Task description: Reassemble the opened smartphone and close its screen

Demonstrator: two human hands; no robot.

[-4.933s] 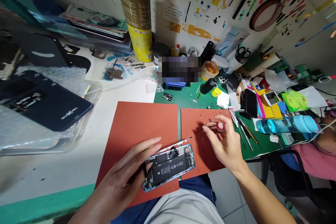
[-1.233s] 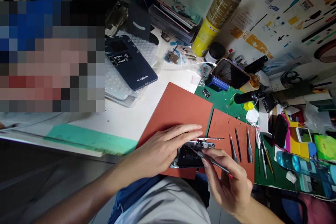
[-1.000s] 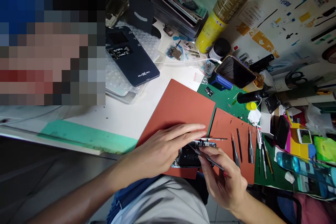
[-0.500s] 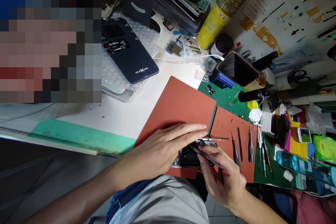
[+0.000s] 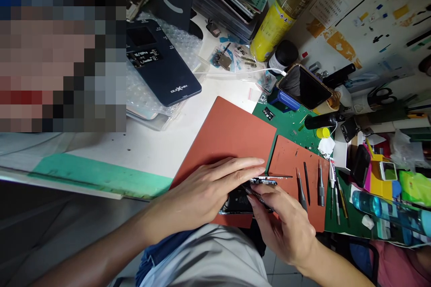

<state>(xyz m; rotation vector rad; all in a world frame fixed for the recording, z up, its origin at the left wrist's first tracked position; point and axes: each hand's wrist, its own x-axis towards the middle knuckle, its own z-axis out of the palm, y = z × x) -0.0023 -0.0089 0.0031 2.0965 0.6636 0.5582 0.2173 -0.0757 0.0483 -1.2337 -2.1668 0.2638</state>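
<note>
An opened phone (image 5: 237,202) with its inner parts showing lies near the front edge of the orange mat (image 5: 232,130). My left hand (image 5: 217,186) rests over its left side, fingers stretched out to the right, partly hiding it. A thin raised panel (image 5: 281,176) stands along the phone's far side, by my left fingertips. At the phone's right side, my right hand (image 5: 286,217) grips a dark slim tool (image 5: 255,193) between thumb and fingers. The tool's tip is hidden near my left fingers.
Tweezers (image 5: 321,188) and other slim tools lie on a second orange mat (image 5: 286,157) at the right. Behind are a propped phone (image 5: 305,87), a yellow spray can (image 5: 272,31) and a dark blue device (image 5: 168,67) on bubble wrap. A person's pink sleeve (image 5: 393,264) shows lower right.
My right fingers have shifted slightly left over the phone, and the tool is tucked further under them. My left hand has hardly moved.
</note>
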